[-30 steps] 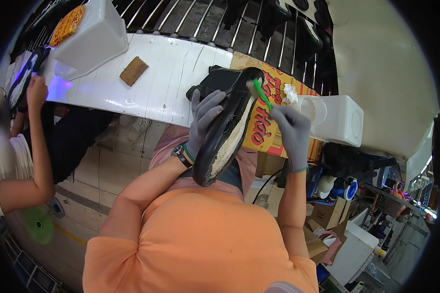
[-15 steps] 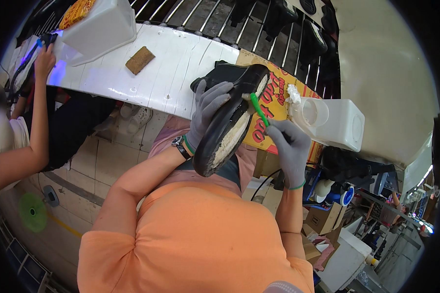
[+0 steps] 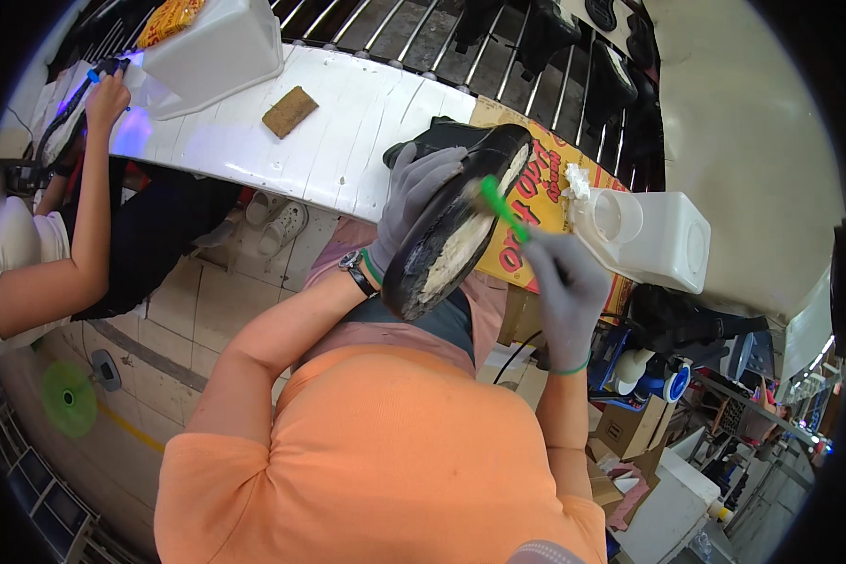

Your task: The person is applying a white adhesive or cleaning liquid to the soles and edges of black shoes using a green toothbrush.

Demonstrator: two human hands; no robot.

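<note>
My left hand (image 3: pixel 414 202), in a grey glove, grips a black boot (image 3: pixel 423 254) from its left side. The boot's underside is turned up and shows a pale, rough middle (image 3: pixel 462 252) inside a black rim. In my gloved right hand (image 3: pixel 566 282) is a brush with a green handle (image 3: pixel 506 209). Its bristle end touches or hovers just over the boot's underside near the middle; which of the two I cannot tell. Beyond the right hand stands a white plastic container (image 3: pixel 653 235) with a round opening, and crumpled white material (image 3: pixel 578 181) lies at its edge.
A yellow printed cardboard sheet (image 3: pixel 503 258) covers the right part of the white table (image 3: pixel 348 103). A brown rectangular pad (image 3: pixel 289 112) lies left of the boot. Behind runs a roller conveyor (image 3: pixel 423 38) with black boots (image 3: pixel 611 85). At far left a co-worker's arm (image 3: pixel 99 179) reaches over the table.
The brush has moved slightly along the boot's underside and is blurred now. The boot's toe has risen a little toward the table. The whole view has shifted slightly.
</note>
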